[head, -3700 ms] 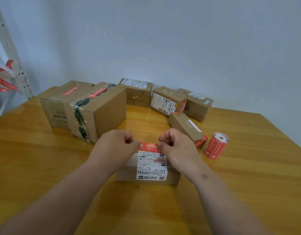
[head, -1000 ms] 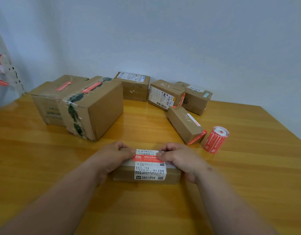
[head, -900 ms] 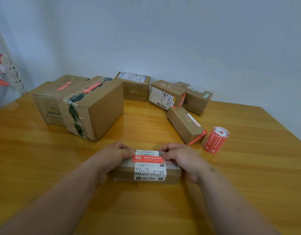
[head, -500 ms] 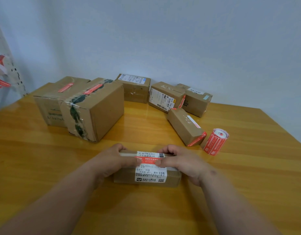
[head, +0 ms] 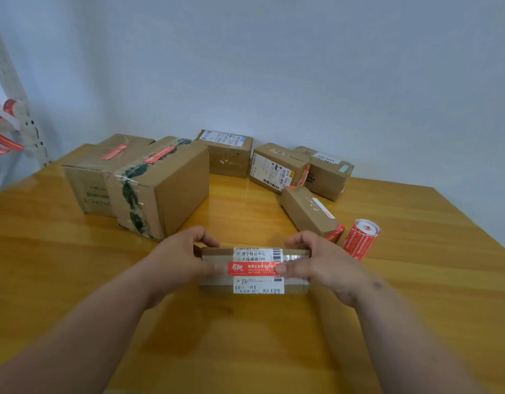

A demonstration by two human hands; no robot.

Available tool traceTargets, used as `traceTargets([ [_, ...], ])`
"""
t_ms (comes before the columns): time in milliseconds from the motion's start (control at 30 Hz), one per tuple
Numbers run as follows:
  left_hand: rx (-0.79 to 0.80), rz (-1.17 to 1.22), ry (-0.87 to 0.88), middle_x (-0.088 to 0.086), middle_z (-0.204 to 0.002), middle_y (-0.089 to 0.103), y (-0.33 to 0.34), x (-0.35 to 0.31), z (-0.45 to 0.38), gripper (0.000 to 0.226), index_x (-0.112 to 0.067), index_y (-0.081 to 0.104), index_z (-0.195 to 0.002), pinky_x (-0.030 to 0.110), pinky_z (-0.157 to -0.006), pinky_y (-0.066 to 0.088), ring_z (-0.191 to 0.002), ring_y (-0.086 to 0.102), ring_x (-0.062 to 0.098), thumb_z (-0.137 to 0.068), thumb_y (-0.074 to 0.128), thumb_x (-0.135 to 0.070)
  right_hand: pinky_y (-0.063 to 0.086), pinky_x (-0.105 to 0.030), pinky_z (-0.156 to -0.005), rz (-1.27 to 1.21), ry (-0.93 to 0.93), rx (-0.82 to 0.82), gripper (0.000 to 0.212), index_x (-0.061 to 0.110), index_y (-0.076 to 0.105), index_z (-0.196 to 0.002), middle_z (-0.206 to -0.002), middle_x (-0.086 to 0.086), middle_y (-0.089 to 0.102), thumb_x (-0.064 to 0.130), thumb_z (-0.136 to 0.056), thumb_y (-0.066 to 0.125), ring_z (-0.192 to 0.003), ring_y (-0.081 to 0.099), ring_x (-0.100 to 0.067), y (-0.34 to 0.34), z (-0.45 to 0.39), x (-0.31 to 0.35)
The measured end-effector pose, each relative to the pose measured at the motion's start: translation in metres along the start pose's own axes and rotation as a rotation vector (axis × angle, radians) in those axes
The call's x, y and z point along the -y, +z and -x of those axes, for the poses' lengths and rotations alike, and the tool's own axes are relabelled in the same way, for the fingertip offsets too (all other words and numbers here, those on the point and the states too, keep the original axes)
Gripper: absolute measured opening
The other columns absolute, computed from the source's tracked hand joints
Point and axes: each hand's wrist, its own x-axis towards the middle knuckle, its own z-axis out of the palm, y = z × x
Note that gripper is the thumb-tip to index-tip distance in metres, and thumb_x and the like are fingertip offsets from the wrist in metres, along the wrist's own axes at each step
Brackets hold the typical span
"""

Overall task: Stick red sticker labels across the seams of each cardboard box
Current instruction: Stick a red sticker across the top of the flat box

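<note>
Box (head: 254,288) between both hands; sticker (head: 252,268) centred.

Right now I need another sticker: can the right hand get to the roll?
Probably yes: the sticker roll lies on the table just right of the right hand, with nothing between them, once it lets go of the small box.

The left hand (head: 180,258) and right hand (head: 319,261) cover both ends of the small box (head: 255,282) and the tips of its red sticker (head: 252,269). The shelf post (head: 15,92) is cut off by the left edge, and the fine print on the white label (head: 257,255) is too small to read.
</note>
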Motion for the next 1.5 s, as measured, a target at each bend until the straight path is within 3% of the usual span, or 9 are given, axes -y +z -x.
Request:
traceTargets([
  [67, -0.078, -0.198, 0.106, -0.006, -0.121, 0.054, 0.0, -0.006, 0.002, 0.048, -0.032, 0.053, -0.114, 0.033, -0.087, 0.052, -0.106, 0.054, 0.013, -0.074, 0.081, -0.033, 0.054, -0.031, -0.082, -0.061, -0.111, -0.061, 0.062, 0.037, 0.048, -0.114, -0.116, 0.005, 0.061, 0.024, -0.067, 0.088, -0.096, 0.067, -0.011, 0.0, 0.006, 0.006],
  [167, -0.2, -0.601, 0.278, -0.014, -0.148, 0.034, 0.005, -0.019, 0.002, 0.089, -0.038, 0.029, -0.144, 0.048, -0.115, 0.027, -0.137, 0.027, 0.015, -0.07, 0.075, -0.057, 0.05, -0.031, -0.095, 0.139, -0.318, -0.201, 0.077, 0.033, 0.04, -0.129, -0.123, 0.011, 0.051, 0.023, -0.069, 0.087, -0.109, 0.056, -0.008, 0.007, 0.015, 0.02],
  [233, -0.192, -0.7, 0.32, -0.016, -0.153, 0.029, 0.009, -0.027, 0.001, 0.094, -0.04, 0.02, -0.15, 0.049, -0.116, 0.016, -0.142, 0.019, 0.015, -0.072, 0.07, -0.06, 0.042, -0.031, -0.102, 0.29, -0.466, -0.267, 0.083, 0.03, 0.037, -0.136, -0.123, 0.015, 0.041, 0.028, -0.07, 0.087, -0.117, 0.044, -0.008, 0.015, 0.02, 0.029],
  [433, -0.139, -0.31, 0.406, -0.021, -0.107, 0.059, 0.009, -0.023, 0.0, 0.051, -0.042, 0.055, -0.114, 0.029, -0.084, 0.054, -0.099, 0.058, 0.001, -0.071, 0.082, -0.041, 0.036, -0.026, -0.106, 0.071, -0.521, -0.268, 0.098, 0.044, 0.03, -0.142, -0.133, 0.023, 0.042, 0.028, -0.066, 0.089, -0.126, 0.038, 0.005, 0.009, 0.029, 0.037],
  [633, -0.154, -0.121, 0.426, -0.023, -0.116, 0.058, 0.019, -0.018, 0.005, 0.059, -0.045, 0.05, -0.118, 0.01, -0.081, 0.046, -0.109, 0.054, -0.004, -0.071, 0.084, -0.033, 0.042, -0.036, -0.107, -0.023, -0.486, -0.187, 0.077, 0.043, 0.044, -0.137, -0.129, 0.021, 0.055, 0.039, -0.071, 0.083, -0.12, 0.051, 0.002, -0.004, 0.035, 0.041],
  [767, -0.134, -0.016, 0.497, -0.028, -0.12, 0.056, 0.026, -0.025, 0.013, 0.071, -0.045, 0.045, -0.127, -0.005, -0.078, 0.036, -0.113, 0.046, -0.017, -0.071, 0.085, -0.029, 0.044, -0.017, -0.093, 0.088, -0.481, -0.193, 0.07, 0.043, 0.047, -0.131, -0.123, 0.024, 0.055, 0.033, -0.072, 0.084, -0.11, 0.05, 0.014, -0.004, 0.037, 0.045],
  [933, -0.198, -0.026, 0.518, -0.03, -0.11, 0.063, 0.024, -0.035, 0.016, 0.061, -0.043, 0.053, -0.124, 0.012, -0.084, 0.046, -0.105, 0.055, -0.011, -0.07, 0.081, -0.04, 0.04, -0.021, -0.099, 0.199, -0.551, -0.321, 0.075, 0.041, 0.041, -0.137, -0.131, 0.024, 0.048, 0.037, -0.073, 0.082, -0.119, 0.045, 0.008, 0.001, 0.039, 0.045],
  [1200, -0.033, 0.027, 0.436, -0.017, -0.099, 0.071, 0.011, -0.048, 0.016, 0.044, -0.038, 0.062, -0.111, 0.022, -0.072, 0.058, -0.09, 0.067, 0.0, -0.071, 0.08, -0.041, 0.048, -0.035, -0.088, 0.453, -0.889, -0.499, 0.019, 0.026, 0.063, -0.1, -0.109, 0.014, 0.058, 0.036, -0.084, 0.063, -0.108, 0.051, -0.007, 0.004, 0.038, 0.051],
  [1500, 0.044, 0.089, 0.403, -0.012, -0.099, 0.072, 0.007, -0.049, 0.017, 0.035, -0.035, 0.065, -0.106, 0.032, -0.077, 0.06, -0.092, 0.069, 0.008, -0.075, 0.08, -0.033, 0.052, -0.037, -0.076, 0.561, -1.033, -0.484, 0.024, 0.015, 0.071, -0.094, -0.092, 0.005, 0.068, 0.027, -0.095, 0.05, -0.091, 0.061, -0.013, 0.007, 0.037, 0.06],
])
